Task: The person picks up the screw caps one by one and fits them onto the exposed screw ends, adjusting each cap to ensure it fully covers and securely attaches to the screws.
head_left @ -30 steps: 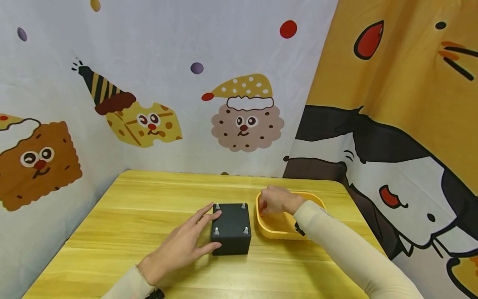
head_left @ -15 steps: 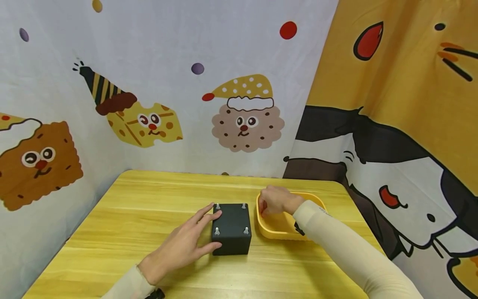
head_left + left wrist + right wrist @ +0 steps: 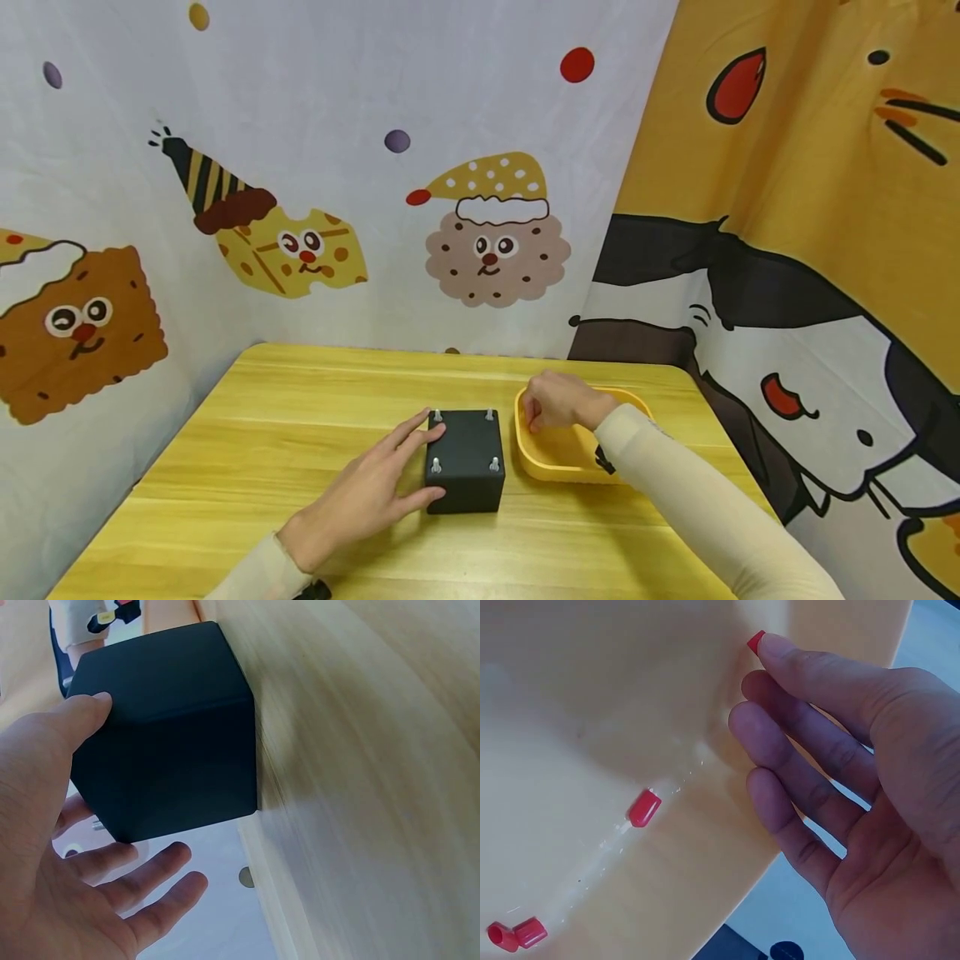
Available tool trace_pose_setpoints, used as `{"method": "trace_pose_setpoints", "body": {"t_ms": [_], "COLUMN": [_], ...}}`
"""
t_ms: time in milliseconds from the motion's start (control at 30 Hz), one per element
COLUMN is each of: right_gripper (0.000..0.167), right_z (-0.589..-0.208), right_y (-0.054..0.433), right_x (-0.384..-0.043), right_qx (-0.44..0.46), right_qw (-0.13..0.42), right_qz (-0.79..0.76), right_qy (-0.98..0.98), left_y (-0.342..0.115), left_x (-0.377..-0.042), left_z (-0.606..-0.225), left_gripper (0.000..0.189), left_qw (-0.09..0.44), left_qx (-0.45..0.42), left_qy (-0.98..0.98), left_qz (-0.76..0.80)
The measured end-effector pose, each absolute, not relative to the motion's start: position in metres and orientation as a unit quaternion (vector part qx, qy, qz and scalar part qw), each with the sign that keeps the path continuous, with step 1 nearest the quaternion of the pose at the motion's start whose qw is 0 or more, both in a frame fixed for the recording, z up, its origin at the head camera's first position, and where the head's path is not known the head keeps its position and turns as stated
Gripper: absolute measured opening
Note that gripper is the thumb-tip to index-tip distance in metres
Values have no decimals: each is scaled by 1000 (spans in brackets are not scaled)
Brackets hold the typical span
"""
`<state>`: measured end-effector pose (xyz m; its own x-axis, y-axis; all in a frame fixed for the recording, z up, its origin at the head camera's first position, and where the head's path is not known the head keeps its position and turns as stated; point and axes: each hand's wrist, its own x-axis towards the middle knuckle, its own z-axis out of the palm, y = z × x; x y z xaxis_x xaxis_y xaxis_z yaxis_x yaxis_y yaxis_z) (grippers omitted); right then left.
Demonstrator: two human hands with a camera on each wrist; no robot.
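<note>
"two hands, l to r. what's the left hand (image 3: 367,487) up to?"

"steadying the box (image 3: 467,442), i'd say. fingers loose & fairly straight on its l side & top edge, thumb on the near face; touching, not wrapped round. box is mid-table (image 3: 300,400), four bare posts (image 3: 495,464) up."

"and r?"

"right hand (image 3: 558,400) is down in the tray (image 3: 572,475), just r of the box, pinching a red cap (image 3: 755,643) near the tray wall. three spare caps (image 3: 645,808) lie in there too, two side by side."

"so which step?"

"prob. picking up one cap. next move calls for a firm pinch & clean lift past the rim, w/ box kept still."

"what's hidden?"

"index tip, behind thumb. no caps visible in head view; right hand & sleeve (image 3: 675,479) block part of the tray. can't tell if more caps sit out of frame."
</note>
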<state>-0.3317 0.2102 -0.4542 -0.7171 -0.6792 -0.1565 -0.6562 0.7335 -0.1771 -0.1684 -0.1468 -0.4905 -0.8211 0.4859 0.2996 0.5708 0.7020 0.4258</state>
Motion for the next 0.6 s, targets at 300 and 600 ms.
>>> {"method": "trace_pose_setpoints", "body": {"t_ms": [300, 600], "right_gripper": [15, 11], "right_z": [-452, -442], "right_y": [217, 222], "right_x": [-331, -328], "right_qx": [-352, -373], "right_qw": [100, 60], "right_qz": [-79, -108], "right_qy": [927, 919], "left_y": [-147, -145], "left_x": [-168, -168], "left_z": [-492, -490], "left_gripper": [84, 85], "left_qw": [82, 88], "left_qx": [-287, -287], "left_qy": [-919, -920], "left_qz": [-259, -250]}}
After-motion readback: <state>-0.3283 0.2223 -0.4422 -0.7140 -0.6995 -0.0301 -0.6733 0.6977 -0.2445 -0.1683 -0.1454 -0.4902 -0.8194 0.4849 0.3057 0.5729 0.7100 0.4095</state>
